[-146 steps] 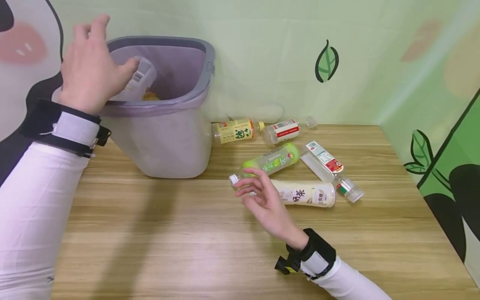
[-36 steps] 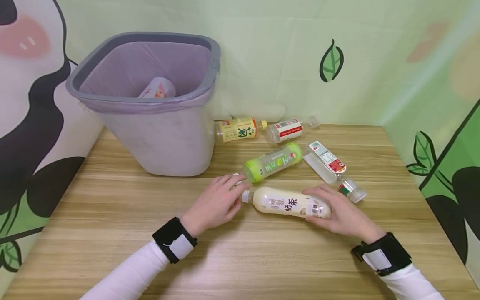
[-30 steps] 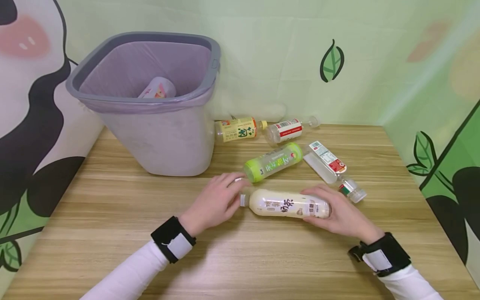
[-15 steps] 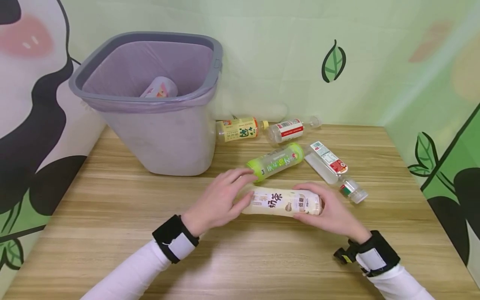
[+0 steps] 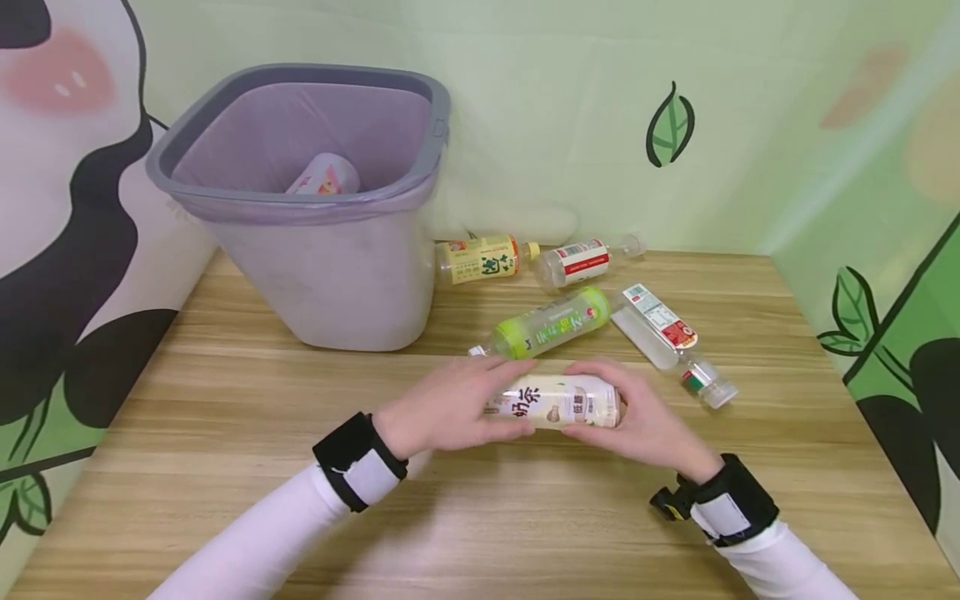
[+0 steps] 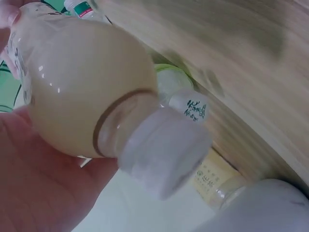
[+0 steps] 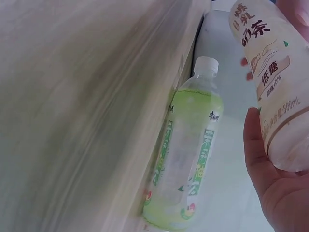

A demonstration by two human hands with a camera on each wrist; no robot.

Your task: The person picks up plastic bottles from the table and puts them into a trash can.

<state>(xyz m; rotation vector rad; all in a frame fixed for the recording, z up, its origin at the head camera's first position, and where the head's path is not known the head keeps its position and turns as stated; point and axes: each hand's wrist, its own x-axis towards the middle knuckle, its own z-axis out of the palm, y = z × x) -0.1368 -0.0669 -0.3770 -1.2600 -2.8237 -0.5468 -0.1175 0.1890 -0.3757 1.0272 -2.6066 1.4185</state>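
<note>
The milk tea [image 5: 555, 404] lies on its side between the two hands, nearer the person than the bin [image 5: 337, 283] and to the bin's right, its white cap [image 6: 164, 150] on the side towards the bin. The left hand [image 5: 453, 408] grips the cap half of it, thumb in front and fingers over the far side; the right hand [image 5: 645, 417] pinches the base end, the one farther from the bin, between thumb and fingers. (Whether its underside rests on the table [image 5: 465, 533] or hangs just above, I cannot tell.)

The green bottle [image 5: 555, 321] lies slantwise right of the bin, just behind the milk tea, its cap end nearer the bin than its base. Close against the bin's right side lies the yellow bottle [image 5: 480, 258], cap pointing away from the bin; beyond that cap is the red-banded bottle [image 5: 577, 262]. The clear bottle [image 5: 660, 325], with a red and white label, lies farther right of the bin, well apart from it. Inside the bin, a white container [image 5: 330, 175] leans on its side, partly hidden by the near rim.
</note>
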